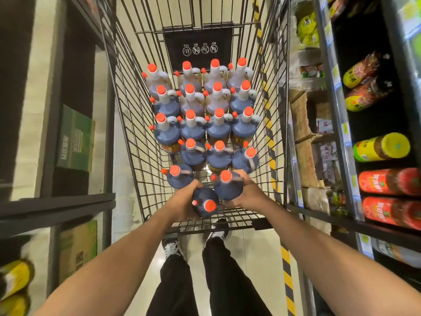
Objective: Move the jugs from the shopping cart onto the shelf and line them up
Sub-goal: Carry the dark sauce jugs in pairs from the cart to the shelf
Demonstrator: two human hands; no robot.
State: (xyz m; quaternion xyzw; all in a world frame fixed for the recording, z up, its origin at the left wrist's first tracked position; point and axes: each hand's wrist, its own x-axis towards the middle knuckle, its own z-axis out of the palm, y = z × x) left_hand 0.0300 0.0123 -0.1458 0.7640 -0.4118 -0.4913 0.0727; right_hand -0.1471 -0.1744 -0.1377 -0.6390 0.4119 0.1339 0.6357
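A black wire shopping cart [127, 124] stands in front of me, filled with several dark jugs with orange caps and clear handles, standing in rows [193, 126]. At the cart's near end my left hand [184, 201] grips a dark jug [204, 205] that is tilted toward me, its orange cap facing the camera. My right hand [245, 193] is wrapped around a second dark jug [227, 188], which is lifted slightly and stays more upright. Another jug [178, 176] stands just left of the two held ones.
Dark metal shelves line both sides of the aisle. The right shelf [346, 137] holds bottles with yellow and red labels and packaged goods. The left shelf [57, 206] has green and brown cartons [75, 137]. Yellow-black tape [287, 270] marks the floor. My legs stand behind the cart.
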